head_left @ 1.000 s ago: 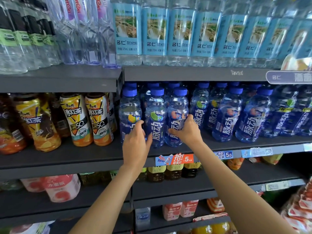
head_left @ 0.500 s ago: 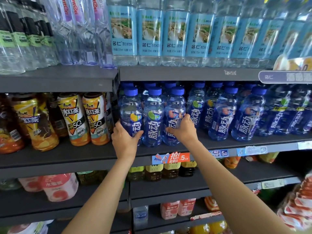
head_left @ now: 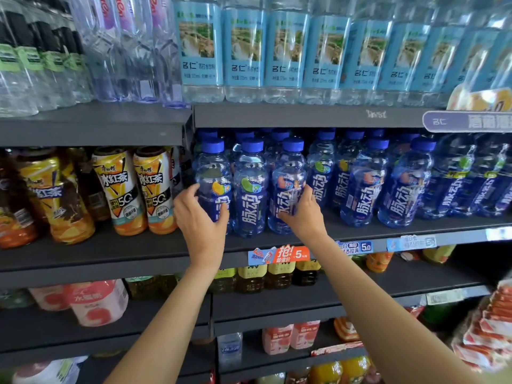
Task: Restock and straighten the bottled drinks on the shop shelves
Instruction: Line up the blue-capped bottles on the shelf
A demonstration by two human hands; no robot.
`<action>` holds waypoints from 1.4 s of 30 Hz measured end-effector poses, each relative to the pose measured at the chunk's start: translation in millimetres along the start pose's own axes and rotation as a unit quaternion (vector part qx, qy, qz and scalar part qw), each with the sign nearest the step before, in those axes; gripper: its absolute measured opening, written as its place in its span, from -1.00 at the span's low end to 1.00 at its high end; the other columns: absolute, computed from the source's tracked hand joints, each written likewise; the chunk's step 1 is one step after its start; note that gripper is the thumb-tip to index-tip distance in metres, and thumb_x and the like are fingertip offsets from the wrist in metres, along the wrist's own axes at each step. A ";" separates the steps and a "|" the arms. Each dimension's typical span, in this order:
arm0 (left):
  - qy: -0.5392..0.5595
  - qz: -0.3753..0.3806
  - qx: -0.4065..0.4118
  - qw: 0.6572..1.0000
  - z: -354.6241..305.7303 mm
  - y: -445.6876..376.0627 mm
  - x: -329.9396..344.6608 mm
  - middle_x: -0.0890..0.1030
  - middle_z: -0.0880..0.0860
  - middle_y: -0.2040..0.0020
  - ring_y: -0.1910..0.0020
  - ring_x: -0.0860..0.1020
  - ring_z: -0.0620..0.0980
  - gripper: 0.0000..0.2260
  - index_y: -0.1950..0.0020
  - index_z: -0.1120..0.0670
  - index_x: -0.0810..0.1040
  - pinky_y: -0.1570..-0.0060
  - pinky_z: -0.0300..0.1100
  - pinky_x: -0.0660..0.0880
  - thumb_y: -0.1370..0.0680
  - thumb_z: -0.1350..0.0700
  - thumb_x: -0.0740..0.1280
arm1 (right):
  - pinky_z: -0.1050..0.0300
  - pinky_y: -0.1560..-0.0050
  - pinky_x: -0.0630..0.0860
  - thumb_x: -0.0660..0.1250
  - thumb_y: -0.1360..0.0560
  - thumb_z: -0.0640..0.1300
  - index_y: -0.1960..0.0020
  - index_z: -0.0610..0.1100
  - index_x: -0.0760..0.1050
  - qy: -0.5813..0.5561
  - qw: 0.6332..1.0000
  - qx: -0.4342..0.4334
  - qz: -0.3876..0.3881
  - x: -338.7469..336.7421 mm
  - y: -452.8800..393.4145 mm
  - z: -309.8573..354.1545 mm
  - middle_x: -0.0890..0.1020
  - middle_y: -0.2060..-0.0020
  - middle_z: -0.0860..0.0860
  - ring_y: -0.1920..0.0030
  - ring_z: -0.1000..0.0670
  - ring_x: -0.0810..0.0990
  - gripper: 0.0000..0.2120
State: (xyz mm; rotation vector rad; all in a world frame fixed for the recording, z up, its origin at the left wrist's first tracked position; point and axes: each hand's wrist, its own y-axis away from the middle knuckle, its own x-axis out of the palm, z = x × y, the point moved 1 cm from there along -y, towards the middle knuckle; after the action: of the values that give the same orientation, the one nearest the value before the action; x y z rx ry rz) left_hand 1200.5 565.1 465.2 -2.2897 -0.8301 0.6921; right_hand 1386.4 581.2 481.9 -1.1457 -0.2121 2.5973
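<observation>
Blue-capped drink bottles with dark blue labels fill the middle shelf (head_left: 388, 231). Three stand in the front row on the left. My left hand (head_left: 198, 217) grips the leftmost bottle (head_left: 213, 173) around its lower half, thumb in front and fingers round its left side. My right hand (head_left: 300, 214) grips the third bottle (head_left: 289, 173) low down, fingers wrapped round its right side. The bottle between them (head_left: 250, 189) stands untouched. All three are upright and close together.
Yellow and orange iced tea bottles (head_left: 130, 189) stand left of the divider. Clear water bottles with light blue labels (head_left: 282, 51) line the shelf above. Price tags (head_left: 279, 253) hang on the shelf edge. Lower shelves hold tea and pink juice bottles (head_left: 97, 300).
My left hand slid from the gap between the first two bottles to the left side of the leftmost bottle. My right hand stays on the third bottle. The view shifted slightly.
</observation>
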 end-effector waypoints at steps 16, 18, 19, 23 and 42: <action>-0.190 0.038 0.190 0.962 -76.2 24.1 92.4 0.41 0.12 -0.37 -0.33 0.39 0.10 -0.33 -0.41 0.13 0.22 -0.35 0.01 0.04 -0.42 -0.16 0.32 | -0.08 -0.13 0.43 0.29 -0.53 0.00 -0.36 -0.35 0.17 -0.011 0.997 0.073 -0.025 -44.7 -66.5 -63.1 0.50 -0.19 -0.30 -0.19 -0.27 0.49 -0.40; -0.232 0.029 0.190 0.953 -73.7 26.2 99.9 0.43 0.13 -0.36 -0.32 0.43 0.12 -0.23 -0.42 0.14 0.21 -0.37 0.03 0.00 -0.35 -0.11 0.46 | -0.08 -0.11 0.44 0.33 -0.50 0.03 -0.43 -0.35 0.05 0.019 0.997 0.073 -0.006 -37.4 -77.0 -63.6 0.47 -0.23 -0.29 -0.21 -0.26 0.49 -0.27; -0.248 0.020 0.193 0.949 -71.9 26.5 102.2 0.43 0.13 -0.36 -0.32 0.43 0.12 -0.21 -0.43 0.14 0.20 -0.37 0.04 0.00 -0.33 -0.10 0.48 | -0.08 -0.09 0.44 0.34 -0.49 0.04 -0.44 -0.34 0.02 0.035 0.997 0.067 -0.006 -34.1 -82.2 -63.8 0.44 -0.25 -0.27 -0.21 -0.26 0.49 -0.23; -0.272 0.002 0.208 0.940 -69.1 26.3 104.7 0.42 0.13 -0.37 -0.35 0.33 0.06 -0.20 -0.44 0.15 0.17 -0.38 0.03 -0.01 -0.36 -0.11 0.46 | -0.06 -0.07 0.45 0.36 -0.48 0.00 -0.33 -0.31 0.13 0.034 0.999 0.035 -0.003 -19.7 -98.1 -61.9 0.44 -0.23 -0.22 -0.20 -0.23 0.49 -0.36; -0.301 0.008 0.169 0.938 -70.6 41.0 114.8 0.39 0.19 -0.38 -0.29 0.40 0.15 -0.35 -0.43 0.24 0.16 -0.39 0.07 0.13 -0.48 -0.05 0.30 | -0.22 -0.25 0.35 0.36 -0.33 -0.23 -0.27 -0.24 0.33 0.114 0.893 -0.241 -0.364 -87.8 -58.5 -76.6 0.30 -0.30 -0.26 -0.25 -0.28 0.33 -0.47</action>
State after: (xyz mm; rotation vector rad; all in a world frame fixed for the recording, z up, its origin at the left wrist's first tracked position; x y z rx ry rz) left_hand 1338.0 594.4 455.5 -1.7847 -0.8706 1.4633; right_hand 1511.3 609.3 506.2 -1.1970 -1.0543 1.7663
